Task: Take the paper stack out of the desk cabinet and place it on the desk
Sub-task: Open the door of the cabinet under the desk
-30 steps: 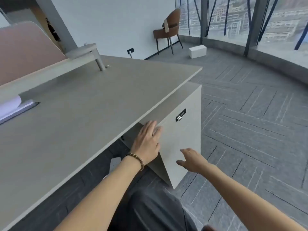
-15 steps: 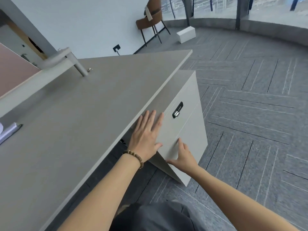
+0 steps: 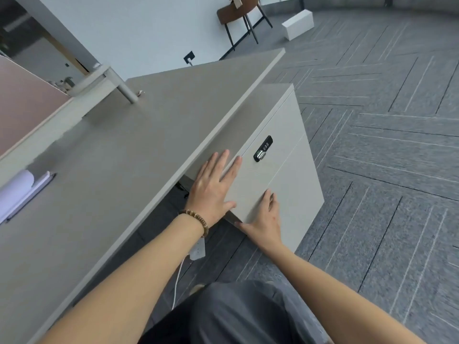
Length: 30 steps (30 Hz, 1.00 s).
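The beige desk cabinet (image 3: 293, 175) stands under the right end of the grey desk (image 3: 111, 170), its front closed, with a black combination lock (image 3: 262, 148) near the top. My left hand (image 3: 213, 187), with a bead bracelet on the wrist, lies flat with fingers spread on the upper part of the cabinet front, just under the desk edge. My right hand (image 3: 264, 219) rests flat lower on the front, at the seam between two panels, thumb at the panel's left edge. No paper stack from the cabinet is visible; the inside is hidden.
White papers with a pen (image 3: 22, 192) lie at the desk's left edge. A pink divider panel (image 3: 22, 105) runs along the desk's back. A power strip with a cable (image 3: 197, 249) lies under the desk. A brown chair (image 3: 244, 13) and white box (image 3: 298, 21) stand far off on grey carpet.
My right hand moved from the air onto the lower cabinet front. My left hand flattened and spread on the upper front. The view tilted downward and closer.
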Each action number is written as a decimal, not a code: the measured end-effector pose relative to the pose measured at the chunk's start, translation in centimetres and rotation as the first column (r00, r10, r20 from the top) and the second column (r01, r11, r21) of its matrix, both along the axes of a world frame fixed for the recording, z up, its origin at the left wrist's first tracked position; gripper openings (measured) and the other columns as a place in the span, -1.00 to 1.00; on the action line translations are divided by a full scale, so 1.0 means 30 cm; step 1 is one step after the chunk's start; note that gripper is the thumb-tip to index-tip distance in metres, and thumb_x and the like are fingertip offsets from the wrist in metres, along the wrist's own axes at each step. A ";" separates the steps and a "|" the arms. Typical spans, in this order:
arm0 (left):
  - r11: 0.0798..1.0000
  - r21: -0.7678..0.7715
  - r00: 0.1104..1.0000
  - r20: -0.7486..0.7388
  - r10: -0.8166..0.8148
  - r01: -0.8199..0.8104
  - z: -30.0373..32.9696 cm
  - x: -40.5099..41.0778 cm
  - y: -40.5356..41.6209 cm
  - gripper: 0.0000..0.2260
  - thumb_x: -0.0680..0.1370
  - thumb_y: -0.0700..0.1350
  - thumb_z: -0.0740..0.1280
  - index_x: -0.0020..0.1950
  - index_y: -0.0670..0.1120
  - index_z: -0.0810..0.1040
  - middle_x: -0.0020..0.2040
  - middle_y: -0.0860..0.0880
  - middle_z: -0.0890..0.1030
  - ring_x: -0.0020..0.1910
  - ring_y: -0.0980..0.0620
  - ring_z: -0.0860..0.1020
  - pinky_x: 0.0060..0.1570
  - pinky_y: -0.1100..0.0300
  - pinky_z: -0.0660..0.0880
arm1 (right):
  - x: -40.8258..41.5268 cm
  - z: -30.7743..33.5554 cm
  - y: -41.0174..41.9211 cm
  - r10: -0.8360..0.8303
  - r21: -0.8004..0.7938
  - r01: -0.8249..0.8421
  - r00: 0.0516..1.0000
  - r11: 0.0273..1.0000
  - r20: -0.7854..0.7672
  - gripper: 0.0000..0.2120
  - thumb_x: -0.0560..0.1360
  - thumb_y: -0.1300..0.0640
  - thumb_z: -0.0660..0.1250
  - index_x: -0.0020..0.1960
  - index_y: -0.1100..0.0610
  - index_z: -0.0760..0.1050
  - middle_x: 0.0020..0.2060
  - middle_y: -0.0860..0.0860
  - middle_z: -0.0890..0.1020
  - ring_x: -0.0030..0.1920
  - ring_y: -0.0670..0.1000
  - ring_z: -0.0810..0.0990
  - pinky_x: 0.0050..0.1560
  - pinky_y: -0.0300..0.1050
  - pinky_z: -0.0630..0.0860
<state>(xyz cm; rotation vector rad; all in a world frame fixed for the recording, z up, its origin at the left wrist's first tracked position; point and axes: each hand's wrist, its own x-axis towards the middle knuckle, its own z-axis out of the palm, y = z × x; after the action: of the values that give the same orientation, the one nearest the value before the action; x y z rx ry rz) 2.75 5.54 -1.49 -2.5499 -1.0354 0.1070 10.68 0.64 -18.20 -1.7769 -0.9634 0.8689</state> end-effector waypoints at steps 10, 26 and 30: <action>0.993 0.035 0.990 -0.082 0.116 -0.114 0.019 0.034 -0.047 0.03 0.38 0.13 0.52 0.63 0.06 -0.10 0.65 -0.08 -0.03 0.62 -0.18 0.00 0.53 -0.03 0.09 | 0.054 0.002 -0.067 0.023 0.037 -0.024 0.999 0.999 0.025 0.19 0.19 -0.21 0.45 0.59 0.06 -0.16 0.56 0.18 0.07 0.56 0.18 0.11 0.48 0.10 0.28; 0.943 0.164 0.929 -0.191 0.318 -0.290 0.000 0.130 -0.139 0.03 0.38 0.09 0.53 0.61 0.08 -0.11 0.63 -0.21 -0.06 0.58 -0.29 0.07 0.50 -0.12 0.19 | 0.306 -0.086 -0.292 0.079 0.170 -0.104 0.985 0.980 0.153 -0.03 0.19 -0.16 0.41 0.55 0.02 0.19 0.19 0.02 0.43 0.19 0.10 0.46 0.28 0.04 0.45; 0.941 0.177 0.928 -0.192 0.319 -0.287 -0.003 0.130 -0.153 0.04 0.37 0.01 0.56 0.62 0.05 -0.11 0.61 -0.24 -0.04 0.58 -0.32 0.07 0.50 -0.12 0.18 | 0.404 -0.087 -0.364 0.116 0.162 -0.133 0.987 0.978 0.111 -0.06 0.19 -0.16 0.43 0.53 -0.02 0.26 0.25 -0.04 0.46 0.25 0.04 0.50 0.32 0.03 0.44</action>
<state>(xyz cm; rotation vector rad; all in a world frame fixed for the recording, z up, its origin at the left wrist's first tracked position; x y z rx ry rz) 6.67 0.95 -1.59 -2.1722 -1.2903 0.3730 22.80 -10.29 -20.82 -1.6410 -1.1897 0.7563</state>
